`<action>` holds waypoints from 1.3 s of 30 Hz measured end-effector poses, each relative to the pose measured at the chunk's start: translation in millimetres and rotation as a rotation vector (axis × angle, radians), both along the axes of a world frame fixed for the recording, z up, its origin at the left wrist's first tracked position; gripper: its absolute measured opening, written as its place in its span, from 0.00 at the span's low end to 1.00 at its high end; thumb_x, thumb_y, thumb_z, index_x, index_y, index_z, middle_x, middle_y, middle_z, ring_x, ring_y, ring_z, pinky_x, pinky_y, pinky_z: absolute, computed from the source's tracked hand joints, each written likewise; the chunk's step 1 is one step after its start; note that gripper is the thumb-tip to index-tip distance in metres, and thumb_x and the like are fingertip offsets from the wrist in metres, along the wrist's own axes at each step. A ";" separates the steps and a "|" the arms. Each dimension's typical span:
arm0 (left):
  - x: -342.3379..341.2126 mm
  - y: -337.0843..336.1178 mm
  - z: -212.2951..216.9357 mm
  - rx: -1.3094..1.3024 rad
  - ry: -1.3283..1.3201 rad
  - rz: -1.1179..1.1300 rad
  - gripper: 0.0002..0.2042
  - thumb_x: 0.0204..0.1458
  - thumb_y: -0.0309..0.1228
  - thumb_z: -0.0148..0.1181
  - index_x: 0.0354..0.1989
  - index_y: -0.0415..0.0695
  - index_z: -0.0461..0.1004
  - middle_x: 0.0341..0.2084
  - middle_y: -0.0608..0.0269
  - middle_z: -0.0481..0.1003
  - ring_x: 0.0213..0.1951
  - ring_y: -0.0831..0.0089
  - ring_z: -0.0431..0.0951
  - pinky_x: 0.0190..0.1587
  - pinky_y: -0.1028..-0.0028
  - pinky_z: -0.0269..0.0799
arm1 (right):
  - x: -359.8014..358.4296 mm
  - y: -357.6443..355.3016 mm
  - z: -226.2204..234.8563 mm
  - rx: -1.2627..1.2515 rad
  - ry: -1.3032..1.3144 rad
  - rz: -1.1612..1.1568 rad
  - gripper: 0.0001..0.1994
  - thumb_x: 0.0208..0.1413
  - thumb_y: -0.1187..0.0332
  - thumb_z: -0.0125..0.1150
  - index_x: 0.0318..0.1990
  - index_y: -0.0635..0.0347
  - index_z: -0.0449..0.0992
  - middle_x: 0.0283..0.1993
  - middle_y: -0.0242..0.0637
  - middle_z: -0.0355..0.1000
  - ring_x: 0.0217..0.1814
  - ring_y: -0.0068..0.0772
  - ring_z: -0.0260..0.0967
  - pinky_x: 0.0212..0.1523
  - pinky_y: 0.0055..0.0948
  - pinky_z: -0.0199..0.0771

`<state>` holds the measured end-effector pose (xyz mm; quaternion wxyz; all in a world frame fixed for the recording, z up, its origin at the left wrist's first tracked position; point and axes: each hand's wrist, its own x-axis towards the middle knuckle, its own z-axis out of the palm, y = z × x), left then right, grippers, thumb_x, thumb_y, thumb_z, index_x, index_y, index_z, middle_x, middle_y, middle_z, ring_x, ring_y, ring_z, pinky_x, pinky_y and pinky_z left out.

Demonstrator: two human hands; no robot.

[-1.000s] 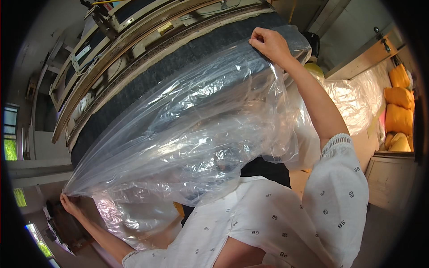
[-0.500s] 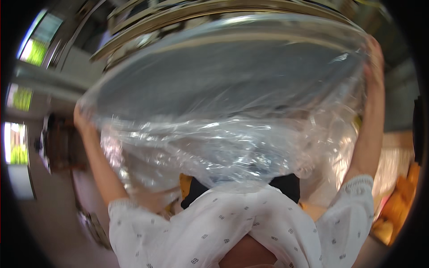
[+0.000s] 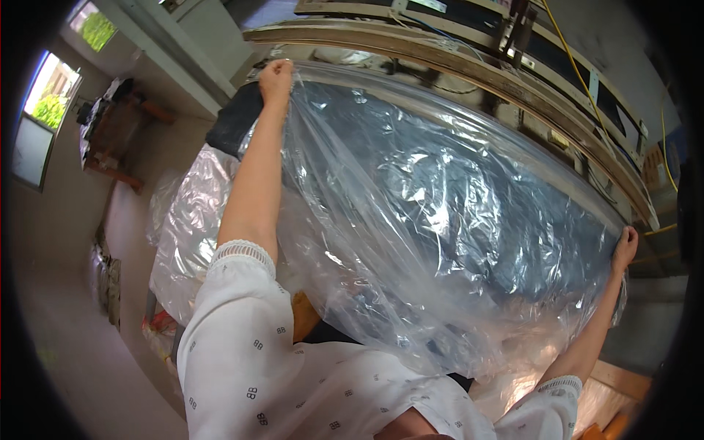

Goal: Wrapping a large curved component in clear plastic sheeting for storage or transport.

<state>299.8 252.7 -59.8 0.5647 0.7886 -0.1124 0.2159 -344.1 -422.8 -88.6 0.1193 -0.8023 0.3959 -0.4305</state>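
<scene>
A wide sheet of clear plastic film hangs stretched between my two raised hands, wrinkled and shiny. My left hand is closed on its far left corner. At the right end, my right hand grips the other corner. The film's top edge runs fairly straight between them, close to a long wooden rail. Dark grey material lies beneath the film and sticks out beside my left hand. The film's near part drapes down to my chest.
The long wooden rail and a frame with cables cross the far side. More crumpled clear plastic lies at the left. A wooden bench stands farther left by the windows. A yellow hose hangs at the back right.
The film has come down from in front of me onto the dark material by the rail. My right hand is lower, my left farther forward. The view has turned.
</scene>
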 end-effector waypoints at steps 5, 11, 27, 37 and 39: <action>7.3 4.5 12.3 0.160 0.102 0.008 0.11 0.42 0.37 0.60 0.29 0.43 0.78 0.17 0.67 0.72 0.23 0.78 0.71 0.29 0.76 0.66 | 21.6 10.1 7.4 0.077 -0.016 0.018 0.15 0.54 0.61 0.55 0.38 0.66 0.73 0.35 0.35 0.71 0.38 0.26 0.65 0.43 0.24 0.64; -4.8 -11.2 20.2 0.178 -0.010 0.186 0.17 0.37 0.37 0.64 0.32 0.37 0.74 0.23 0.62 0.73 0.27 0.74 0.72 0.34 0.75 0.69 | 25.7 16.9 18.8 0.007 0.042 -0.250 0.22 0.45 0.53 0.61 0.33 0.67 0.70 0.36 0.45 0.65 0.43 0.42 0.59 0.48 0.33 0.59; 33.5 38.6 3.1 -0.057 0.287 0.114 0.29 0.54 0.53 0.36 0.35 0.41 0.77 0.37 0.57 0.75 0.42 0.65 0.71 0.49 0.65 0.60 | 30.2 25.7 34.8 0.028 -0.032 -0.386 0.27 0.59 0.51 0.38 0.32 0.71 0.73 0.30 0.55 0.72 0.32 0.50 0.70 0.33 0.45 0.62; 85.7 258.7 60.9 0.641 0.140 0.059 0.20 0.50 0.44 0.54 0.42 0.39 0.75 0.36 0.60 0.76 0.37 0.71 0.73 0.44 0.72 0.68 | -57.4 228.8 93.4 0.089 -0.137 0.009 0.14 0.59 0.65 0.43 0.25 0.65 0.60 0.24 0.38 0.55 0.27 0.25 0.52 0.31 0.24 0.56; 71.2 287.6 62.7 0.634 0.219 0.294 0.21 0.45 0.46 0.58 0.40 0.41 0.76 0.36 0.57 0.76 0.39 0.64 0.74 0.45 0.69 0.68 | -74.0 291.7 103.7 0.191 -0.238 0.140 0.14 0.59 0.65 0.40 0.23 0.63 0.59 0.23 0.34 0.53 0.27 0.23 0.50 0.30 0.23 0.54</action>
